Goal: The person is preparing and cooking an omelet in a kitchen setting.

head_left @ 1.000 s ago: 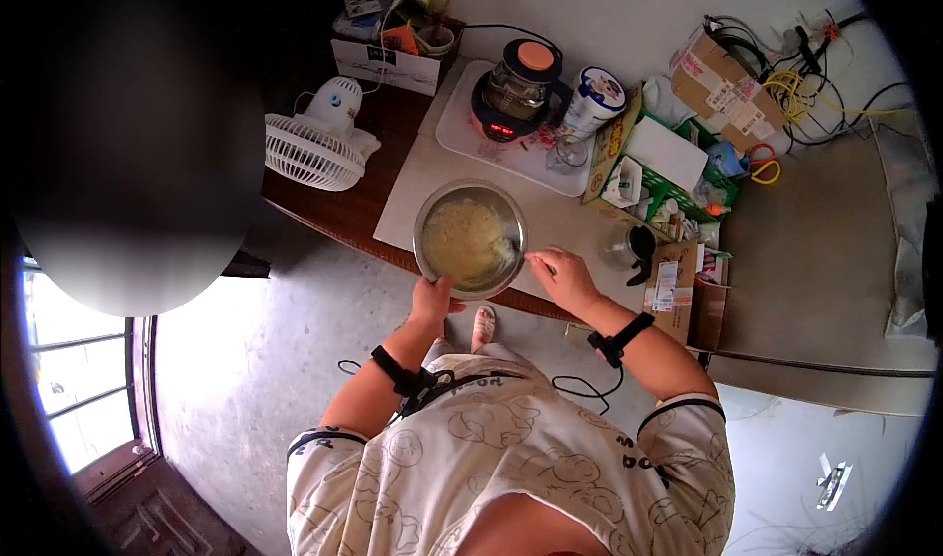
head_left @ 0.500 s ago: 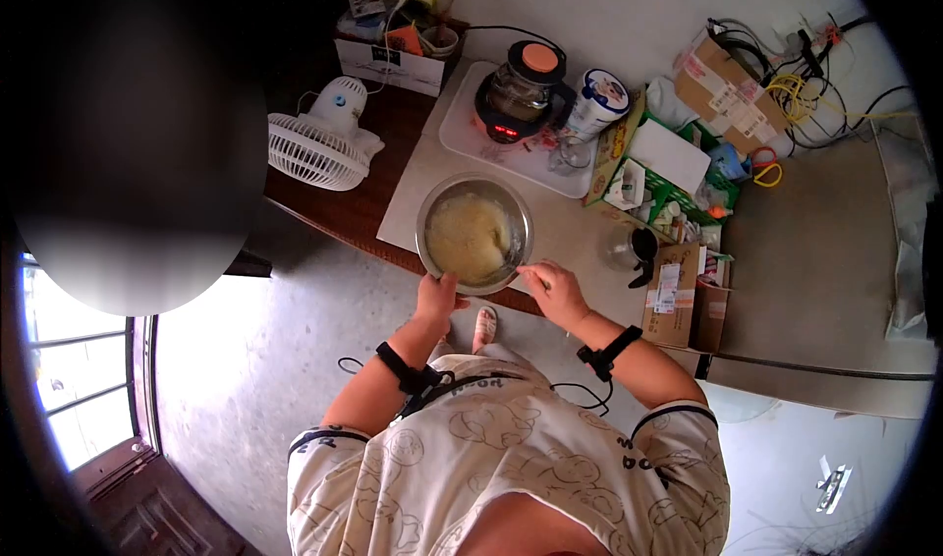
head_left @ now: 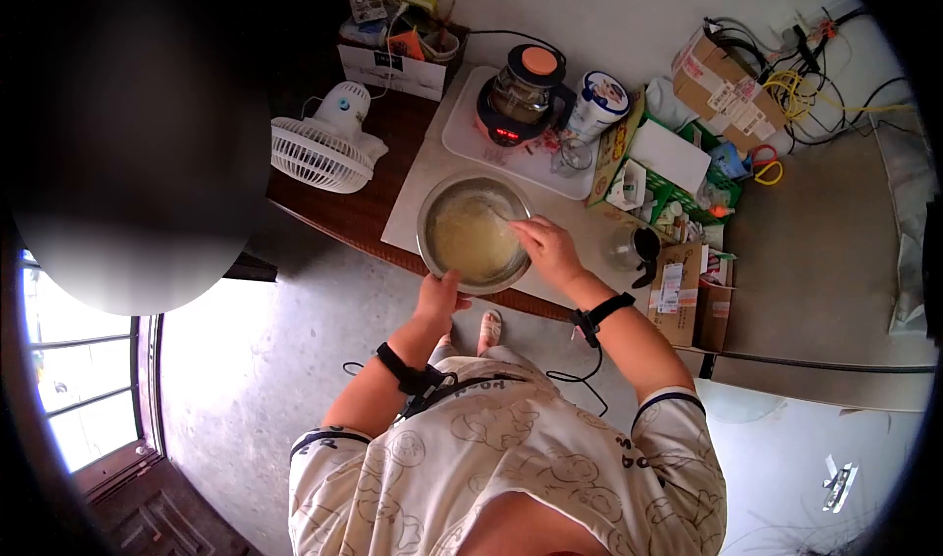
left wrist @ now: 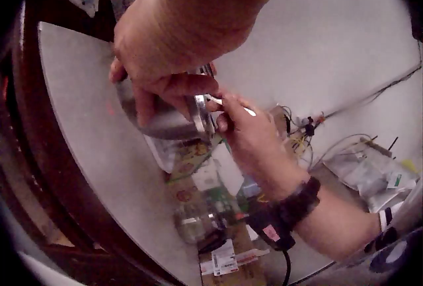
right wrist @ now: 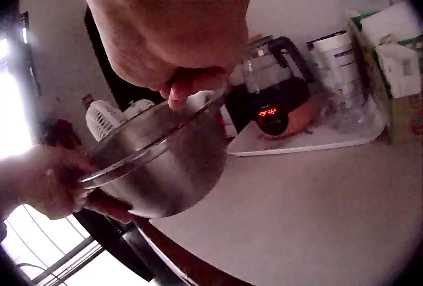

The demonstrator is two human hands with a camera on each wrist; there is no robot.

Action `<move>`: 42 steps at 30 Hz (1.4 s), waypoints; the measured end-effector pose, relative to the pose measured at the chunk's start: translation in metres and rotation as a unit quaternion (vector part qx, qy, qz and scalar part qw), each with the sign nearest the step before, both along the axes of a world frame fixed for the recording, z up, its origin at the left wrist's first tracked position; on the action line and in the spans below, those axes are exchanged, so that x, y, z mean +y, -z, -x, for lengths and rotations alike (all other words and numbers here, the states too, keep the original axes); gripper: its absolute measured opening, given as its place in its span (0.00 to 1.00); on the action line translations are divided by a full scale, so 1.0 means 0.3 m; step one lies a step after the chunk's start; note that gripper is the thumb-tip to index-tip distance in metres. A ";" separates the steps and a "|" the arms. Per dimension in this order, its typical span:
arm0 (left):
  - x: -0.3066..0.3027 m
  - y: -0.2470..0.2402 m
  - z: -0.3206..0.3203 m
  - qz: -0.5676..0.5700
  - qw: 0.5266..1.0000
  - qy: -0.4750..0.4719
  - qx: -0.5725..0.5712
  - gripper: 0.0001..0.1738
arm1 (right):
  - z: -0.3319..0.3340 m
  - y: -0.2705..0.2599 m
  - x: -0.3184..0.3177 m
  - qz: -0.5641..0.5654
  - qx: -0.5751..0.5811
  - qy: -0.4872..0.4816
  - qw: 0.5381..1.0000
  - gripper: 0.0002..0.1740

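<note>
Wears a pale patterned shirt [head_left: 511,448] and a black strap on each wrist, on the near side of the metal bowl [right wrist: 182,180]. Holds that bowl at its near-left rim with the left grip [head_left: 435,294], thumb at the rim and fingers against the outer wall. Pinches a thin utensil [left wrist: 249,111] in the right grip [head_left: 546,248], closed over the bowl's right side, with the pale handle end sticking out in the left wrist view. Contains a pale yellow mixture [head_left: 471,240] inside the bowl. Cannot tell whether the bowl's base touches the table [head_left: 405,207].

Shows a glass jug [head_left: 623,250] with a black handle to the right of the bowl, and just beside it an open cardboard box [head_left: 675,293]. Has a white tray [head_left: 462,129] beyond the bowl, bearing a glass kettle [head_left: 523,94] with an orange lid knob and lit red digits, a small glass cup [head_left: 570,157] and a white tub [head_left: 588,117]. Includes a green container [head_left: 663,195] of mixed small items beyond and to the right of the bowl, with orange-handled scissors [head_left: 769,171] past it. Shows a white fan [head_left: 319,153] beyond and to the left of the bowl, then a white box [head_left: 393,71] filled with odds and ends. Ends, far right of the bowl, at a taped carton [head_left: 725,94] and tangled cables [head_left: 791,89] by the wall [head_left: 609,16].
</note>
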State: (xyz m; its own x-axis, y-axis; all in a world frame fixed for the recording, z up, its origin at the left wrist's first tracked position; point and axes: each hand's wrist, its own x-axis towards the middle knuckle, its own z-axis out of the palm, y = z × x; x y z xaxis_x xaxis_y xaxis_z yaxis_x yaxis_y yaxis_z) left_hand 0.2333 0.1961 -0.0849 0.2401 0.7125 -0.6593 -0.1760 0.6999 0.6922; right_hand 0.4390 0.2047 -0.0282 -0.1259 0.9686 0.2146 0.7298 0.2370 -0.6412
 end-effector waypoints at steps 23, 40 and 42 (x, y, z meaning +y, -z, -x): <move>-0.006 -0.025 0.059 0.014 0.996 0.077 0.045 0.15 | 0.044 -0.047 0.063 0.068 -0.007 -0.105 0.992 0.11; 0.006 -0.003 0.090 -0.028 0.997 0.018 0.069 0.15 | 0.121 -0.038 -0.143 0.162 0.098 0.003 0.982 0.09; 0.008 -0.004 0.100 -0.030 0.997 0.021 0.068 0.15 | 0.137 0.001 -0.107 0.106 0.098 -0.052 0.988 0.09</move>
State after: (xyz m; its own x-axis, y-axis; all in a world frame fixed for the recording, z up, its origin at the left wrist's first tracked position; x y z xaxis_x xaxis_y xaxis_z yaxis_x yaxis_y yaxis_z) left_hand 0.2034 0.1986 -0.0836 0.1818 0.7428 -0.6444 -0.0483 0.6613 0.7486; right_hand 0.3980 0.1727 -0.0284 -0.2036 0.9783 0.0375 0.5661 0.1489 -0.8108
